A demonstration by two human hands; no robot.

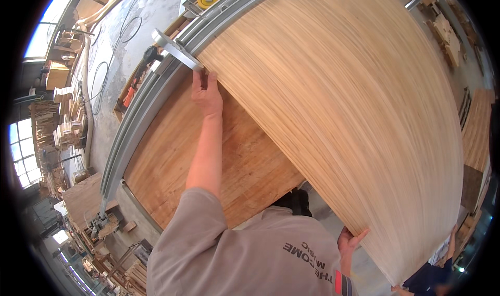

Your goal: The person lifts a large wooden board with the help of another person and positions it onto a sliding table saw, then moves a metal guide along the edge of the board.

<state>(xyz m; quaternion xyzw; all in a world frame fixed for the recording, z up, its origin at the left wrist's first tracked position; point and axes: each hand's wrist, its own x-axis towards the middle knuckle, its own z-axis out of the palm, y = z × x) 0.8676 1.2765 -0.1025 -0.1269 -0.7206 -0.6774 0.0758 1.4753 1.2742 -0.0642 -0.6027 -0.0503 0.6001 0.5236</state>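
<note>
1. Two-handed work on a pale panel, spanning most of the view, partly over a brown table and reaching well past its right end.
2. Placed at the panel's upper-left corner, just below the metal stop: the left hand, with fingers partly curled. Cannot tell whether gripping the edge or only steadying it.
3. Closed on the panel's long near edge: the right hand, with thumb on top and fingers mostly hidden beneath.
4. Held also at the lower-right end, by a co-worker in dark clothing.
5. Already done, judging by the layout: panel brought alongside the grey rail, with one corner beside the stop.
6. Probably an early stage of the work, with no cut, mark or fitting visible on the upper face.
7. Apparently left to do: final seating against rail and stop, then release by all hands. Impossible to confirm full contact along the rail from this angle.
</note>
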